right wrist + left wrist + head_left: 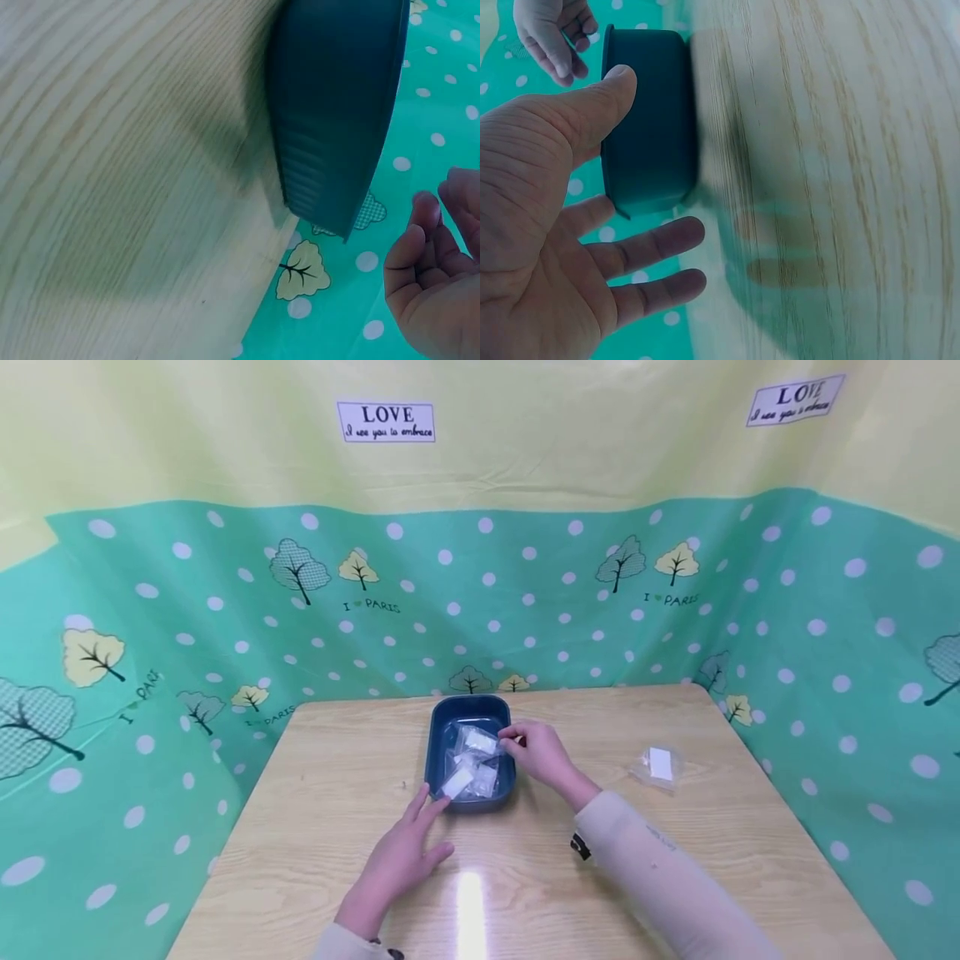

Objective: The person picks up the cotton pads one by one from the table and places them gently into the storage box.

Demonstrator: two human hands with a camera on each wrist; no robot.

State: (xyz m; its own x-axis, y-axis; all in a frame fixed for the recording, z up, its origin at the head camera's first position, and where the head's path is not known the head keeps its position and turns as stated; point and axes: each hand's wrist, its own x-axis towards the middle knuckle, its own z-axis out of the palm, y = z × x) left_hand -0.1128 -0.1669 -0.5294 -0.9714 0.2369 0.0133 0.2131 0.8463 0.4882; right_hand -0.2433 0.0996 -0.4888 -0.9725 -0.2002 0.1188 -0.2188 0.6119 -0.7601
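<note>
A dark blue rectangular bin [471,806] rests on the wooden table, with several small clear plastic bags [481,743] bearing white labels inside. My left hand [401,852] is at its front left corner, fingers spread and fingertips right at the rim. In the left wrist view the thumb overlaps the bin's side [649,127]. Over the right rim is my right hand [542,753], its fingers loosely bent above the bags. The right wrist view shows that hand [439,270] above the rim with no bag visible between thumb and fingers. Bin walls hide the bags in both wrist views.
Another clear bag with a white label [660,764] lies on the table [337,760] to the right of the bin. A green dotted curtain [420,568] with printed trees hangs along the back and both sides.
</note>
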